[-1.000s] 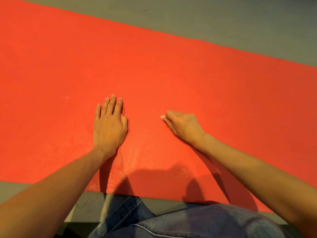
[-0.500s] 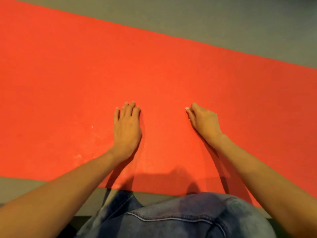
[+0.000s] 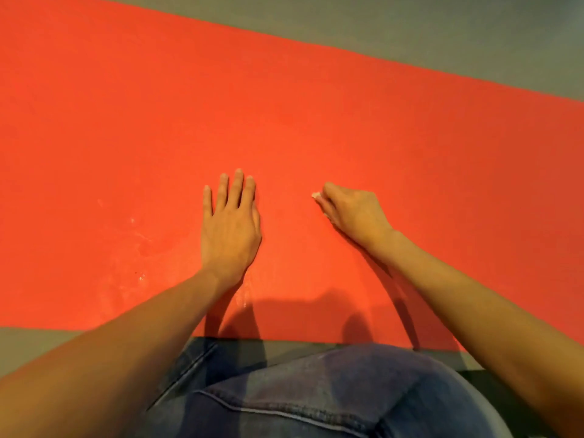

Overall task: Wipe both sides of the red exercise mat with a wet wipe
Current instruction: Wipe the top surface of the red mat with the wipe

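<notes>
A flat red foam exercise mat [image 3: 347, 128] lies unrolled on a grey floor [image 3: 410, 36], a small white wet wipe [image 3: 315, 195] pressed to its middle. The right hand [image 3: 354, 213] has its grip curled around the wipe, one corner showing. The left hand [image 3: 230, 226] lies flat on the mat beside it, fingers straight, holding nothing, apparently steadying the mat against the strokes.

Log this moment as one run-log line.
left hand flat on red mat | right hand grips wet wipe against mat | damp marks on mat beside left hand
</notes>
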